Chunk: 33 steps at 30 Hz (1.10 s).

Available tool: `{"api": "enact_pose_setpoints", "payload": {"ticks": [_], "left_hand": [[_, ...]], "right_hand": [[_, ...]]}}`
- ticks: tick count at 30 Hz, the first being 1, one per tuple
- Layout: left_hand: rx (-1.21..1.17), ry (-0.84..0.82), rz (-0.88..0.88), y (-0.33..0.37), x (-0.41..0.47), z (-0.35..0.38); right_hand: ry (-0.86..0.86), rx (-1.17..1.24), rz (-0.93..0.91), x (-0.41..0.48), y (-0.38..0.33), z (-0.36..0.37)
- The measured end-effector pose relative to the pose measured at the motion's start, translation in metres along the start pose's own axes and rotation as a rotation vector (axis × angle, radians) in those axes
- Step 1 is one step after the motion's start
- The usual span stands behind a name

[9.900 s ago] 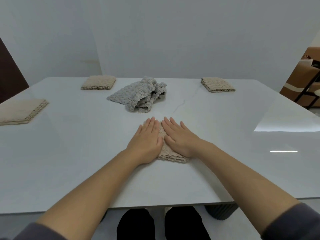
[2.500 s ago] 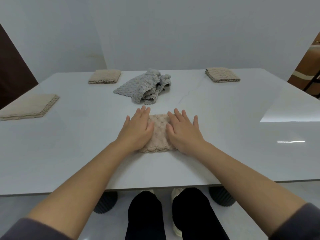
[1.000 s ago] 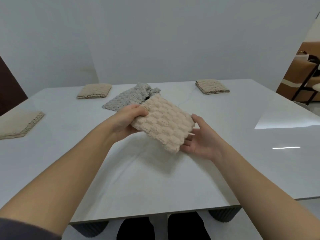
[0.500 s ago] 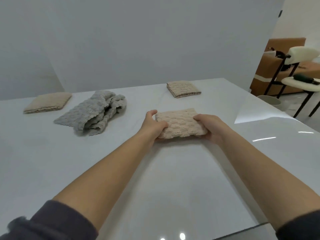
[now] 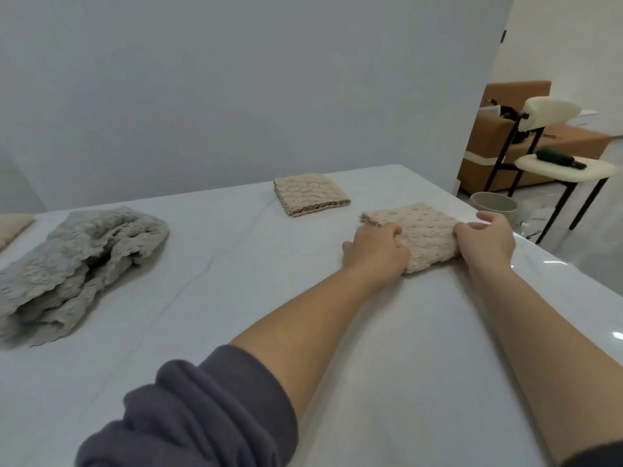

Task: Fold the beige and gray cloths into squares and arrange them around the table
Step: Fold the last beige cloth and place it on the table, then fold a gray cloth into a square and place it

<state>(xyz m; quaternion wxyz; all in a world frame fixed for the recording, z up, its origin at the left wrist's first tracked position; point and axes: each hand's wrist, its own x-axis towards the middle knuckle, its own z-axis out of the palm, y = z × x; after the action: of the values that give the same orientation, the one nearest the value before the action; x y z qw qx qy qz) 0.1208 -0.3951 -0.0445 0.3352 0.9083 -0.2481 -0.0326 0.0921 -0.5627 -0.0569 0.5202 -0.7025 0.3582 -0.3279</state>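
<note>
1. Down on the white table (image 5: 236, 298) now lies the folded beige cloth (image 5: 426, 232), which I was holding just above it half a second ago. It sits near the table's right edge.
2. At the left, well apart, the gray cloth (image 5: 77, 264) sprawls in a crumpled heap, not yet folded.
3. Beyond my cloth and to its left lies a finished beige square (image 5: 310, 194), near but not touching.
4. My left hand (image 5: 376, 251) grips the cloth's left edge with fingers curled over it. My right hand (image 5: 485, 242) holds the right edge with fingers bent around it, though I cannot see how far they tuck under.
5. I judge this to be the placing step for this square. Next I need to let go with both hands without dragging the layers open, perhaps press it flat, then reach across for the gray heap.
</note>
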Motion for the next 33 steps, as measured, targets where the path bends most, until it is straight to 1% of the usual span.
{"api": "enact_pose_setpoints", "payload": {"ticks": [5, 11, 12, 14, 16, 18, 20, 22, 25, 28, 31, 33], "left_hand": [[0.129, -0.127, 0.092, 0.018, 0.018, 0.033], [0.141, -0.093, 0.176, 0.035, 0.023, 0.055], [0.167, -0.092, 0.181, 0.036, 0.023, 0.06], [0.256, -0.082, 0.166, 0.037, 0.021, 0.066], [0.314, -0.077, 0.105, 0.037, 0.021, 0.068], [0.33, -0.089, 0.075, 0.035, 0.022, 0.069], [0.364, -0.105, 0.107, 0.032, 0.022, 0.068], [0.386, -0.126, 0.13, 0.029, 0.024, 0.067], [0.417, -0.153, 0.131, 0.028, 0.026, 0.063], [0.389, -0.18, 0.111, 0.027, 0.019, 0.051], [0.379, -0.158, 0.127, 0.012, -0.004, 0.028], [0.387, -0.121, 0.117, -0.006, -0.03, 0.005]], "right_hand": [[0.156, -0.174, -0.125, 0.029, 0.008, -0.022], [0.23, -0.267, -0.134, 0.047, 0.025, -0.038], [0.24, -0.301, -0.14, 0.048, 0.025, -0.039], [0.26, -0.477, -0.179, 0.047, 0.023, -0.039], [0.216, -0.688, -0.281, 0.042, 0.017, -0.033], [0.059, -0.852, -0.373, 0.037, 0.017, -0.021], [-0.123, -0.997, -0.356, 0.034, 0.02, -0.012], [-0.204, -1.063, -0.323, 0.034, 0.024, -0.011], [-0.205, -1.066, -0.316, 0.034, 0.025, -0.014], [-0.187, -1.052, -0.286, 0.029, 0.019, -0.012], [-0.148, -1.024, -0.392, 0.009, 0.007, -0.006], [-0.175, -0.979, -0.478, -0.016, -0.006, 0.006]]}}
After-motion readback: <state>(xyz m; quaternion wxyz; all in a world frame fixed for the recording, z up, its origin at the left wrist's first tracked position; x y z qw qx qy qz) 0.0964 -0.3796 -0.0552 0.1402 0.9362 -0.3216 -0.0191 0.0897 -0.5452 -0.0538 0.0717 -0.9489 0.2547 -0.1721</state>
